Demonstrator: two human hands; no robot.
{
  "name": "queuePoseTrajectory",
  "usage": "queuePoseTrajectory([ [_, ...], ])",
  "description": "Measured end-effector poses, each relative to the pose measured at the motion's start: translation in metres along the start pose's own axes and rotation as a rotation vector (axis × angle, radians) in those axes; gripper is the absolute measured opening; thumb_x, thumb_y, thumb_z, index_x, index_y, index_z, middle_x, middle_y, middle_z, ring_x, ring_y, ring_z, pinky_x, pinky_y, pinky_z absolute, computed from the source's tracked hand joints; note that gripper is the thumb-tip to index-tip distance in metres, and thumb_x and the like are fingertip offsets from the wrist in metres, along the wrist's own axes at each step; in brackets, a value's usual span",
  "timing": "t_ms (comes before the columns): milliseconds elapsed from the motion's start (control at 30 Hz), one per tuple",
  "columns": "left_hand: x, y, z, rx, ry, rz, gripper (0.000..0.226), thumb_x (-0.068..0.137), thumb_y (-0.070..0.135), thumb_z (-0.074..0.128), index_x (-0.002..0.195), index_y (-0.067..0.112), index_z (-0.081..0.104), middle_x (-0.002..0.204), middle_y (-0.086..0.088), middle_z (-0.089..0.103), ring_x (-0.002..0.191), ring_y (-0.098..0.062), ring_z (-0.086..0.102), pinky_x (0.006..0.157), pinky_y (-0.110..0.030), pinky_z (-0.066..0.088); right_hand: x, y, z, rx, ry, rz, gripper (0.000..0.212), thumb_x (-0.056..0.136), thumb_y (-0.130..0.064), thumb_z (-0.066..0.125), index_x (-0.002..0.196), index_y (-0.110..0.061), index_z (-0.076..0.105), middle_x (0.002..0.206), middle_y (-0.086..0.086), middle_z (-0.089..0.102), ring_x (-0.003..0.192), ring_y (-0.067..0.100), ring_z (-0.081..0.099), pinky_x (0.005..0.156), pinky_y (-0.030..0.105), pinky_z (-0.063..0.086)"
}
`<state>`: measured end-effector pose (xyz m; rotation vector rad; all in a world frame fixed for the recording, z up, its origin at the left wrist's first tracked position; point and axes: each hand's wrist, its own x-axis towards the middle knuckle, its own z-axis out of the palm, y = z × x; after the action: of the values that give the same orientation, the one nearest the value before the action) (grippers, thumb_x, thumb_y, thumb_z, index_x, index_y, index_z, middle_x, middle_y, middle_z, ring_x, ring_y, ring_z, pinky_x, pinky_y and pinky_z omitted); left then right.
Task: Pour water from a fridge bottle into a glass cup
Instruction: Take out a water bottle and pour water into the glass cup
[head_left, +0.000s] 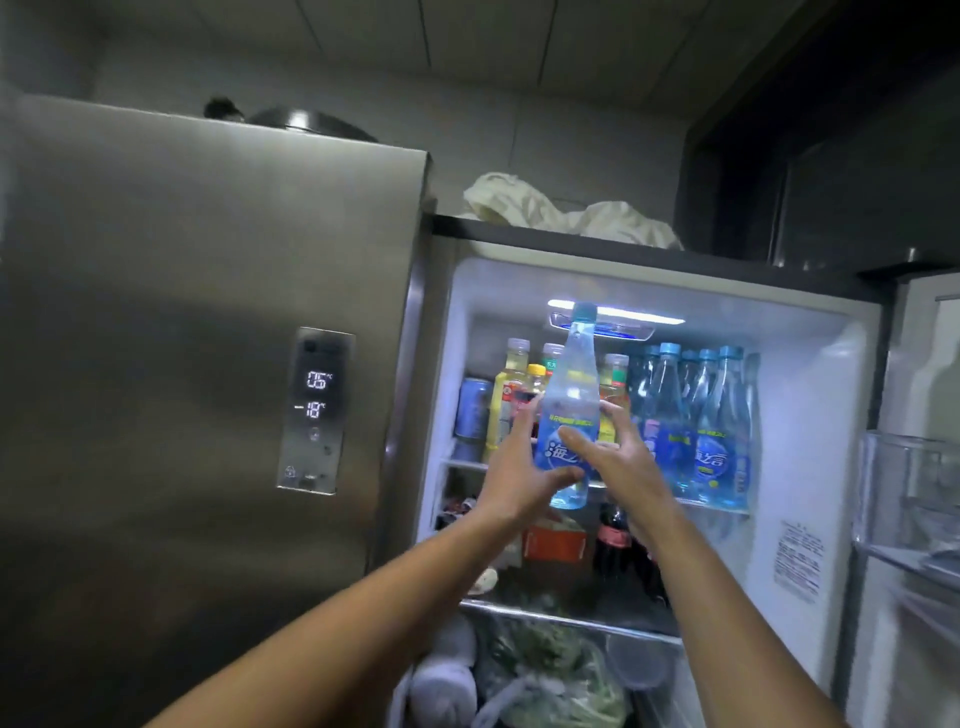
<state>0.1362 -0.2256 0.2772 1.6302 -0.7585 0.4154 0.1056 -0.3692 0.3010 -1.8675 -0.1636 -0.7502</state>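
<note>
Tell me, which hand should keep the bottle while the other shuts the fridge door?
Probably the left hand: its thumb wraps across the front of the bottle. The right hand also holds it but is nearer the open door on the right, so it could shut it.

Clear blue-labelled bottle (569, 410) (teal cap on), upright, before the fridge shelf (464, 463).

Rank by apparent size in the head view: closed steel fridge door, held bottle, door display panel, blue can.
1. closed steel fridge door
2-3. held bottle and door display panel look alike; unranked
4. blue can
</note>
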Motion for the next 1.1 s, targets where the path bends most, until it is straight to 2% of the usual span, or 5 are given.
queuePoseTrajectory([
  [133, -0.051, 0.029, -0.065, 0.024, 0.055, 0.029, 0.092, 0.075, 0.012, 0.088, 0.149, 0.039, 0.039, 0.112, 0.009, 0.07, 0.087, 0.004, 0.069, 0.082, -0.021, 0.06, -0.05, -0.054, 0.041, 0.091, -0.041, -0.084, 0.044, 0.085, -0.024, 0.077, 0.124, -0.031, 0.057, 0.095, -0.003, 0.075, 0.071, -0.002, 0.072, 0.055, 0.012, 0.052],
  [267, -0.099, 0.055, -0.133, 0.087, 0.093, 0.051, 0.097, 0.072, 0.019, 0.09, 0.15, 0.04, 0.037, 0.12, 0.007, 0.071, 0.102, -0.012, 0.072, 0.091, -0.03, 0.06, -0.095, -0.105, 0.087, 0.143, -0.102, -0.147, 0.042, 0.084, -0.025, 0.077, 0.122, -0.031, 0.059, 0.103, -0.01, 0.076, 0.087, 0.008, 0.075, 0.071, 0.028, 0.059],
  [567, -0.221, 0.068, -0.341, 0.259, 0.266, -0.089, 0.1, 0.069, 0.023, 0.089, 0.147, 0.05, 0.032, 0.112, 0.0, 0.073, 0.101, -0.014, 0.072, 0.092, -0.043, 0.061, -0.173, -0.188, 0.282, 0.335, -0.433, -0.148, 0.053, 0.083, -0.022, 0.079, 0.129, -0.03, 0.054, 0.098, 0.015, 0.075, 0.083, 0.023, 0.076, 0.062, 0.03, 0.059],
  [933, -0.394, 0.052, -0.589, 0.49, 0.611, -0.329, 0.099, 0.074, 0.005, 0.086, 0.15, 0.042, 0.034, 0.107, 0.007, 0.064, 0.102, -0.006, 0.067, 0.082, -0.026, 0.062, -0.284, -0.249, 0.592, 0.657, -0.905, -0.12, 0.074, 0.064, -0.042, 0.09, 0.128, -0.038, 0.055, 0.124, 0.003, 0.07, 0.109, 0.023, 0.07, 0.09, 0.053, 0.058],
  [1100, -0.451, 0.021, -0.682, 0.6, 0.725, -0.44, 0.099, 0.074, 0.008, 0.086, 0.144, 0.054, 0.034, 0.115, 0.008, 0.068, 0.106, -0.008, 0.069, 0.078, -0.017, 0.059, -0.337, -0.269, 0.712, 0.785, -1.075, -0.087, 0.047, 0.08, -0.017, 0.081, 0.115, -0.04, 0.06, 0.103, -0.009, 0.076, 0.097, 0.02, 0.074, 0.08, 0.045, 0.062],
])
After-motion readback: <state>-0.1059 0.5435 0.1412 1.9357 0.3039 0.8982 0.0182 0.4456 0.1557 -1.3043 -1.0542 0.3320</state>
